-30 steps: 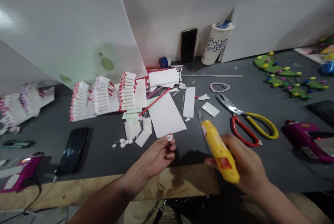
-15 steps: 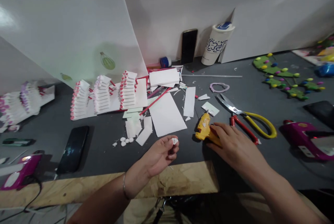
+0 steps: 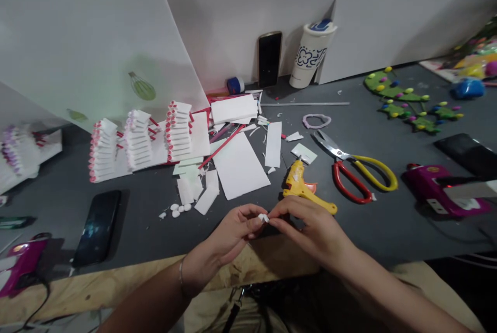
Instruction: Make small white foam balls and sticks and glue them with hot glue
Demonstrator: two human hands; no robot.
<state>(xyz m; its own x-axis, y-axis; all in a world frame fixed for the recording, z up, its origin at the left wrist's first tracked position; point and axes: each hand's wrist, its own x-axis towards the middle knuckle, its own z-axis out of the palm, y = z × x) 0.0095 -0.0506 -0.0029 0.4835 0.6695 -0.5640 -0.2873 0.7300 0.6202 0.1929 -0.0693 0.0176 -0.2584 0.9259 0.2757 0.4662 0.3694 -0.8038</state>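
Observation:
Near the table's front edge, my left hand pinches a small white piece between thumb and fingers. The fingertips of my right hand are closed on the same piece from the right. A yellow glue gun lies just beyond my right hand, its nozzle over a small pale card. Several small white balls sit left of my left hand, close to cut white strips. A white sheet lies ahead of my hands.
Scissors with red and yellow handles lie right of the glue gun. White cards with rows of small red-tipped pieces stand at the left. A phone lies front left; a cup and another phone stand at the back.
My right hand has let go of the glue gun and moved left to the white piece in my left hand. The view has shifted slightly to the right.

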